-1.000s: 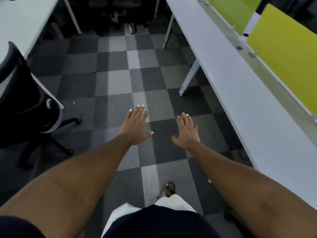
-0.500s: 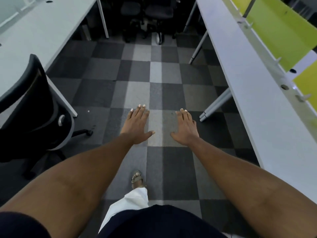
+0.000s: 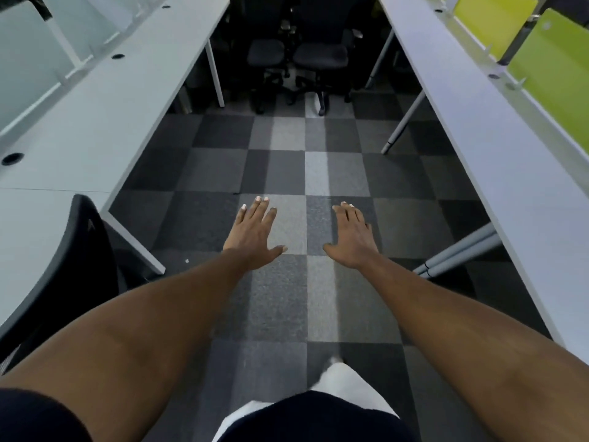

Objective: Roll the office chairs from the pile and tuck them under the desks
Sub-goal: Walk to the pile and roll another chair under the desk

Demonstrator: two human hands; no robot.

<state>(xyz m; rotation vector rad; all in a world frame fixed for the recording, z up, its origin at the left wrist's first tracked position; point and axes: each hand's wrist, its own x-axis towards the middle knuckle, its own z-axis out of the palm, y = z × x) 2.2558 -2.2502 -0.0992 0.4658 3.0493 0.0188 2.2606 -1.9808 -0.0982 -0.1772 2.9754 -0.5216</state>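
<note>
Grey checkered carpet [image 3: 287,173] runs between white desks [image 3: 95,122] to piled chairs [image 3: 320,55] facing the camera; left hand [image 3: 255,237] and right hand [image 3: 353,240] reach out flat-fingered, empty.

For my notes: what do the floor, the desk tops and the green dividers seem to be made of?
Floor: carpet tiles, matte, with a grainy pile in grey and dark squares. Desk tops: probably white laminate, smooth and flat with a faint sheen. Green dividers: smooth, flat lime panels, perhaps plastic or painted board; the look leaves it open.
</note>
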